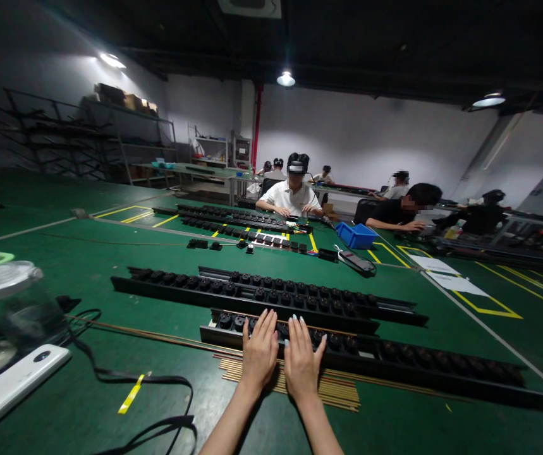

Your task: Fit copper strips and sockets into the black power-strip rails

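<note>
In the head view, the left hand point(260, 354) and right hand point(301, 363) rest palm down over the black channel rail point(446, 373) at lower centre, fingers extended, closed around nothing visible, probably to press or steady its round black parts point(349, 344). Brass-coloured rods point(340, 393) lie on the tabletop point(394, 426) beside it, seemingly within easy reach.
</note>
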The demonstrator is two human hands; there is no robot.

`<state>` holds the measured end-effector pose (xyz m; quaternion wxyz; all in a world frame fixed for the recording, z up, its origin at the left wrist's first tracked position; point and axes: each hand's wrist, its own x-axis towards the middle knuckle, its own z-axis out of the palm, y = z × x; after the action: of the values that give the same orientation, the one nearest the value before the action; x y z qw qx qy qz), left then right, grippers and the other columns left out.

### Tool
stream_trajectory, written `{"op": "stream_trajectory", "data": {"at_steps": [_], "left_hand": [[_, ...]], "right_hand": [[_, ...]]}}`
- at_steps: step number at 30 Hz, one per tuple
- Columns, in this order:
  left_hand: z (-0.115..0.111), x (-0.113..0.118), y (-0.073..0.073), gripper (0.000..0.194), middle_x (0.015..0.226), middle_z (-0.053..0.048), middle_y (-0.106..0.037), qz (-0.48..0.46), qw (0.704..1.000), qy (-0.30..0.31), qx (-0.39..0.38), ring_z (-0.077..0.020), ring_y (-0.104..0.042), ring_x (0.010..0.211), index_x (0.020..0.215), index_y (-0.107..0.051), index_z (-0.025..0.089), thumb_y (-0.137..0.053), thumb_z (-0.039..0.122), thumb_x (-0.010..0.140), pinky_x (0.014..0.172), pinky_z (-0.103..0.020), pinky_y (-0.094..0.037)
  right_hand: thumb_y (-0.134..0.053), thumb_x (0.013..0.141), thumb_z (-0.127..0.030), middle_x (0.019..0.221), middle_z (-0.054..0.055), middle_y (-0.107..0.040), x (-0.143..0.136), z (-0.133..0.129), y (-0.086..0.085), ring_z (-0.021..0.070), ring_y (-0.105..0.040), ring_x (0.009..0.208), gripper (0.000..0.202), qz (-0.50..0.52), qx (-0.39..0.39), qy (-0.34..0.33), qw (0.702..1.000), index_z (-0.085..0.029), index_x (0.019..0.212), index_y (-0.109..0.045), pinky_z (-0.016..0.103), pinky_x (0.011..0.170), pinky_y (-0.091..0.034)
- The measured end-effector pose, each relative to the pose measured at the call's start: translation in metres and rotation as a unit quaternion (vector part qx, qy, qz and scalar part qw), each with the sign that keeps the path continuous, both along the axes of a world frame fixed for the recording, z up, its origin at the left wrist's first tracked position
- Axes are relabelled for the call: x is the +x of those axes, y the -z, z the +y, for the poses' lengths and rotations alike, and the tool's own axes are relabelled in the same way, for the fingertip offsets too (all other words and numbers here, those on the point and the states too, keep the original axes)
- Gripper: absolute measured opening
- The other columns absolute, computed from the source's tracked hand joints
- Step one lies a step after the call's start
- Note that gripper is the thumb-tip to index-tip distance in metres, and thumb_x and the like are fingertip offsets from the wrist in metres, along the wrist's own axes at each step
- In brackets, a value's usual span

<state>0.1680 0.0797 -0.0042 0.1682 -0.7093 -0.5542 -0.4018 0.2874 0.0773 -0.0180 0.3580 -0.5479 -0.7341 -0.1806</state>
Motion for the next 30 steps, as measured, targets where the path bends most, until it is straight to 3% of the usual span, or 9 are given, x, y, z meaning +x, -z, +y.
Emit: {"op": "stream_trajectory", "data": {"at_steps": [5,12,16,21,26,30], "left_hand": [[-0.001,-0.012,-0.002,0.047,0.134,-0.005,-0.054,-0.021,0.999,-0.041,0.008,-0.0168,-0.047,0.126,0.139,-0.038,0.024,-0.033,0.017,0.092,0.113,-0.044,0.01],[0.001,-0.023,0.0,0.045,0.132,-0.005,-0.055,-0.025,0.999,-0.043,-0.005,-0.0162,-0.048,0.125,0.136,-0.042,0.024,-0.03,0.016,0.093,0.113,-0.045,0.009],[0.005,-0.035,0.007,0.047,0.135,-0.007,-0.053,-0.043,0.996,-0.079,0.002,-0.0185,-0.046,0.127,0.139,-0.037,0.023,-0.029,0.016,0.093,0.113,-0.05,0.007],[0.008,-0.044,0.012,0.045,0.129,-0.006,-0.059,-0.049,0.997,-0.067,-0.008,-0.0175,-0.049,0.124,0.135,-0.044,0.022,-0.029,0.017,0.093,0.114,-0.044,-0.006],[0.01,-0.045,0.014,0.048,0.136,-0.008,-0.052,-0.073,0.992,-0.106,-0.003,-0.0182,-0.045,0.128,0.141,-0.034,0.023,-0.028,0.017,0.094,0.113,-0.048,0.001],[0.012,-0.051,0.018,0.046,0.132,-0.007,-0.056,-0.087,0.987,-0.133,0.005,-0.0192,-0.046,0.127,0.139,-0.038,0.024,-0.029,0.018,0.094,0.113,-0.05,0.002]], "right_hand": [[-0.024,0.095,-0.023,0.136,0.01,-0.05,0.0,0.0,0.0,0.021,-0.043,0.128,0.048,-0.001,-0.006,0.003,1.0,-0.02,0.142,-0.033,0.059,0.11,-0.002],[-0.024,0.095,-0.023,0.137,0.01,-0.049,0.001,0.002,0.004,0.0208,-0.041,0.129,0.048,-0.007,-0.016,0.003,1.0,-0.019,0.141,-0.034,0.058,0.109,-0.001],[-0.024,0.095,-0.022,0.138,0.01,-0.048,0.0,0.0,0.002,0.0202,-0.04,0.13,0.048,-0.01,-0.021,0.008,1.0,-0.019,0.143,-0.031,0.058,0.11,-0.002],[-0.024,0.095,-0.021,0.139,0.008,-0.047,0.0,-0.001,0.002,0.0198,-0.038,0.131,0.051,-0.02,-0.022,0.016,0.999,-0.021,0.146,-0.021,0.058,0.11,-0.003],[-0.024,0.096,-0.022,0.139,0.008,-0.047,0.0,-0.001,0.002,0.0202,-0.038,0.131,0.052,-0.019,-0.021,0.017,0.999,-0.022,0.147,-0.016,0.057,0.11,-0.004],[-0.025,0.096,-0.022,0.14,0.007,-0.046,0.0,0.0,0.003,0.0191,-0.039,0.131,0.052,-0.011,-0.019,0.014,1.0,-0.023,0.147,-0.013,0.057,0.111,-0.002]]}}
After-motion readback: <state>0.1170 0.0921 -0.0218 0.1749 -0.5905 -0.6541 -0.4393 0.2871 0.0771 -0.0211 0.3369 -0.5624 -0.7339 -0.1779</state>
